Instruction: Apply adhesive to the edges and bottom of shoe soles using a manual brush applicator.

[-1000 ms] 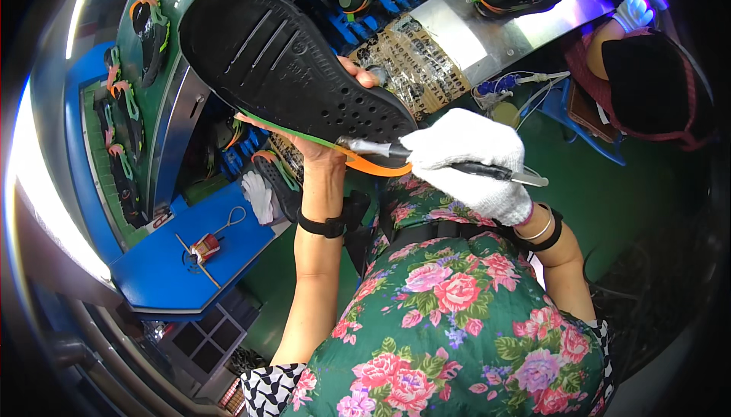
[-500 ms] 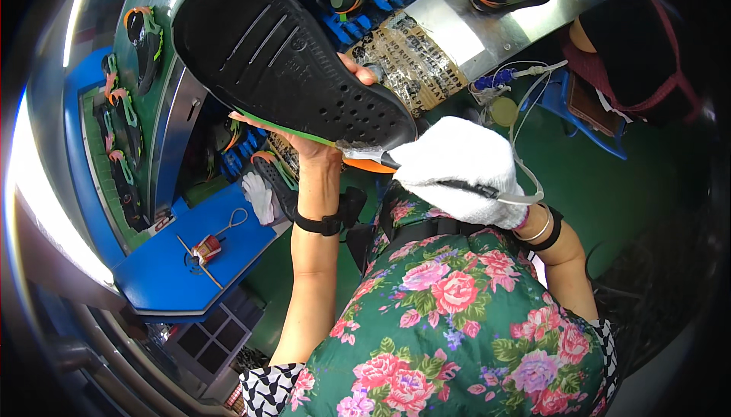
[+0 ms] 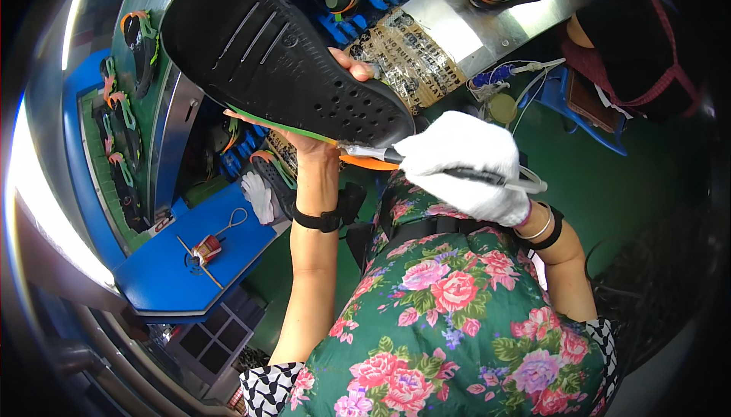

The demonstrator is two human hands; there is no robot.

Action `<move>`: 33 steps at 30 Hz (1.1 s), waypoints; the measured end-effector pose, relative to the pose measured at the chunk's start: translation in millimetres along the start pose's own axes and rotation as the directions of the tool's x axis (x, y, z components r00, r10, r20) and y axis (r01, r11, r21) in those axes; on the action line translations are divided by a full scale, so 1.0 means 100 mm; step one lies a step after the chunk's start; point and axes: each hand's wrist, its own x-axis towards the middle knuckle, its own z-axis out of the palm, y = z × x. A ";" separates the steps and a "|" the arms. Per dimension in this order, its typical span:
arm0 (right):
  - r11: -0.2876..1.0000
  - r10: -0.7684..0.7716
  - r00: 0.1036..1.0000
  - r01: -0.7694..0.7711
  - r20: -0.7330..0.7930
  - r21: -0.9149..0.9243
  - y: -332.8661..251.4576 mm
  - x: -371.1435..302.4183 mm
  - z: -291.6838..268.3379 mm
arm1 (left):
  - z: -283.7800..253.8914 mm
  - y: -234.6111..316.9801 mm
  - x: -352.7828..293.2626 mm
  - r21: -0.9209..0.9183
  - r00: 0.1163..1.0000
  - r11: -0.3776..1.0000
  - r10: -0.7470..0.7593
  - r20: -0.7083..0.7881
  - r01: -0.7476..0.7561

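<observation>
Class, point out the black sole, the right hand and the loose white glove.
Black sole (image 3: 285, 67), head view: middle of its underside.
Right hand (image 3: 466, 164), head view: its gloved middle.
Loose white glove (image 3: 259, 198), head view: its middle.

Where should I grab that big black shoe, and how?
Probably around the middle of the black shoe, coming from below and behind in the picture. It's slimmer there than at the broad upper-left end, and its right edge curves inward. I'd avoid the lower-right edge, because the tool's tip is there.
</observation>
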 end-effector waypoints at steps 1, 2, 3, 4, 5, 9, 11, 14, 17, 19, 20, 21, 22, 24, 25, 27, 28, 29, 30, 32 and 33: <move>0.998 0.043 0.999 -0.042 -0.020 0.055 0.04 -0.01 -0.01 | 0.01 0.00 0.00 0.000 1.000 1.000 -0.001 -0.001 0.001; 0.990 0.086 0.996 -0.082 -0.037 0.111 0.07 -0.02 -0.03 | 0.02 0.00 0.01 0.004 1.000 1.000 -0.006 0.006 0.006; 0.998 0.048 0.998 -0.047 -0.032 0.031 0.06 -0.02 -0.05 | 0.03 0.00 0.01 0.007 1.000 1.000 -0.011 0.013 0.011; 0.998 0.049 0.998 -0.048 -0.032 0.032 0.04 -0.01 -0.05 | 0.05 -0.01 0.02 0.008 1.000 1.000 -0.011 0.012 0.011; 1.000 0.017 1.000 -0.017 -0.002 0.022 0.01 -0.01 -0.04 | 0.07 -0.01 0.03 0.019 1.000 1.000 -0.009 0.020 0.009; 1.000 0.012 1.000 -0.013 0.029 0.020 0.01 0.00 -0.08 | -0.01 0.04 0.04 0.109 0.998 0.993 0.038 0.057 -0.044; 0.996 -0.043 0.997 0.048 0.059 -0.076 0.00 0.00 -0.11 | 0.04 0.03 0.07 0.092 0.998 0.995 0.018 0.055 -0.023; 0.999 -0.035 0.997 0.035 0.064 0.004 0.00 0.03 -0.11 | 0.00 0.06 0.11 0.093 0.997 0.995 0.016 0.082 -0.024; 1.000 -0.023 0.997 0.024 0.068 -0.019 -0.02 0.03 -0.12 | -0.01 0.06 0.14 0.122 0.994 0.991 0.041 0.103 -0.054; 0.987 -0.116 0.990 0.124 0.075 -0.107 0.00 0.02 -0.09 | -0.01 0.06 0.15 0.135 0.994 0.989 0.051 0.096 -0.064; 0.987 -0.116 0.990 0.123 0.076 -0.106 0.00 0.03 -0.09 | -0.02 0.07 0.16 0.144 0.992 0.988 0.037 0.123 -0.055; 0.989 -0.123 0.988 0.129 0.089 -0.076 0.00 0.03 -0.10 | -0.03 0.07 0.17 0.153 0.988 0.987 0.022 0.150 -0.045; 0.990 -0.130 0.986 0.135 0.101 -0.045 0.01 0.03 -0.10 | -0.04 0.07 0.17 0.153 0.989 0.987 0.023 0.149 -0.046; 0.997 -0.068 0.992 0.071 0.108 -0.025 0.00 0.03 -0.13 | -0.08 0.06 0.15 0.144 0.992 0.989 0.023 0.124 -0.041; 0.991 -0.101 0.989 0.110 0.110 -0.073 0.02 0.01 -0.12 | -0.04 0.06 0.16 0.143 0.992 0.989 0.023 0.125 -0.041; 0.977 -0.155 0.981 0.169 0.115 -0.128 0.04 -0.02 -0.09 | 0.05 0.06 0.17 0.309 0.999 0.951 0.009 0.051 -0.024; 0.977 -0.156 0.981 0.170 0.116 -0.127 0.03 -0.02 -0.08 | 0.06 0.05 0.17 0.309 0.999 0.951 0.010 0.051 -0.025; 0.972 -0.176 0.976 0.193 0.125 -0.138 0.02 -0.02 -0.07 | 0.06 0.04 0.16 0.305 0.999 0.952 0.017 0.043 -0.029; 0.965 -0.195 0.971 0.215 0.135 -0.149 0.01 -0.02 -0.06 | 0.05 0.04 0.16 0.300 0.999 0.954 0.024 0.034 -0.033; 0.960 -0.209 0.967 0.231 0.142 -0.157 -0.03 -0.01 -0.01 | 0.05 0.02 0.15 0.288 1.000 0.957 0.017 0.005 -0.018; 0.967 -0.196 0.972 0.214 0.133 -0.140 -0.06 -0.01 0.03 | 0.04 0.01 0.15 0.277 1.000 0.961 0.010 -0.025 -0.003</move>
